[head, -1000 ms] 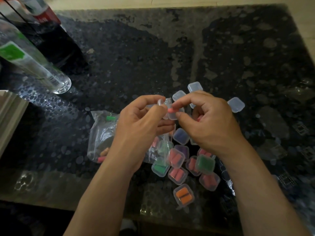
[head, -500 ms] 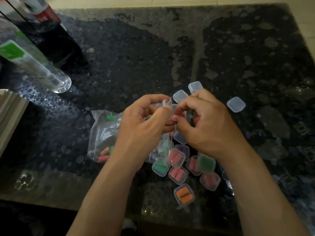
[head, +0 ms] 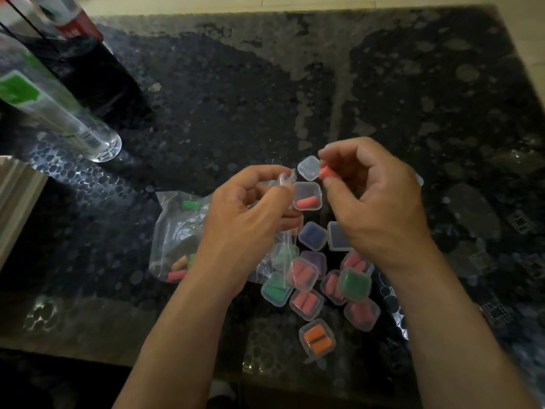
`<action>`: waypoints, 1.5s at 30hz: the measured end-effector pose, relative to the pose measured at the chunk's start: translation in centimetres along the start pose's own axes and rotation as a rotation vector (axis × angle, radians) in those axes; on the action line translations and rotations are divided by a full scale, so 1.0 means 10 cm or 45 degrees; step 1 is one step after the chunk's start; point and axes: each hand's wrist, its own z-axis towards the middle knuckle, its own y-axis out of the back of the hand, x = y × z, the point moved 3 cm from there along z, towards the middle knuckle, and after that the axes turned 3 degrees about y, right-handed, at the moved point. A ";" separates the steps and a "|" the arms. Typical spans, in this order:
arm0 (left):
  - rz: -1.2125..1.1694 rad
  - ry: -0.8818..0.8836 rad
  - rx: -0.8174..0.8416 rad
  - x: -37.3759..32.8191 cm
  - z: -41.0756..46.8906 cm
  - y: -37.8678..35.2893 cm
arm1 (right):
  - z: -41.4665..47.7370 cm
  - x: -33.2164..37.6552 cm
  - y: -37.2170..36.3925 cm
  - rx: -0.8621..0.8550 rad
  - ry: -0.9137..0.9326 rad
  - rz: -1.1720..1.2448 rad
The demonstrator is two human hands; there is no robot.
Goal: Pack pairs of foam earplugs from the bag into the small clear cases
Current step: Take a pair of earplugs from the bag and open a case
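Note:
My left hand (head: 247, 222) holds an open clear case (head: 307, 195) above the table, its lid pinched near my fingertips; one pink earplug lies inside it. My right hand (head: 374, 202) pinches a second pink earplug (head: 326, 172) between thumb and forefinger, just up and right of the case. The clear bag (head: 177, 240) with loose green, orange and pink earplugs lies under my left wrist. Several filled, closed cases (head: 306, 302) in pink, green, purple, blue and orange are heaped below my hands.
Empty clear cases (head: 309, 168) lie beyond my hands. A clear bottle with a green label (head: 56, 113) and a dark bottle with a red label (head: 88, 54) stand at the far left. A pale stack (head: 14, 208) sits at the left edge of the dark patterned table (head: 413, 84).
My hands have parted. The right hand drew up and right with a pink earplug pinched in it, uncovering the open case with one pink earplug inside.

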 end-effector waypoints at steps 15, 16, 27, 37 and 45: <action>-0.031 -0.028 -0.014 -0.01 0.01 -0.04 | -0.01 -0.02 0.02 -0.038 -0.087 0.080; -0.035 -0.027 -0.018 -0.01 0.01 -0.04 | -0.01 -0.02 0.02 -0.034 -0.091 0.075; -0.025 -0.036 -0.003 0.00 0.02 -0.05 | -0.03 -0.04 -0.05 0.072 -0.005 -0.012; -0.032 -0.031 0.005 -0.01 0.02 -0.05 | -0.02 -0.03 -0.07 0.137 0.009 -0.109; 0.000 -0.065 0.006 0.00 0.02 -0.06 | -0.05 -0.01 -0.04 0.129 0.050 -0.278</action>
